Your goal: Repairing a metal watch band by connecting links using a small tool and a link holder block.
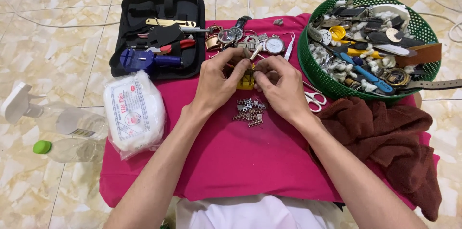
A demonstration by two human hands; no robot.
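Both hands meet at the centre of the pink cloth (231,161). Left hand (216,82) is closed around a small yellow block holder (246,82), steadying it on the cloth. Right hand (278,86) pinches its fingertips together on a thin tool (256,52) at the holder's top; what lies under the tip is hidden.

Green basket (308,67) of watch parts stands to the right, black tool case (159,31) to the left, brown towel (385,137) near the right forearm. Loose metal links (249,111) lie just below the hands; scissors (315,98) beside the right wrist.

Judgement: keep the holder flat and firmly braced, drive the tool straight, and keep the loose links gathered.
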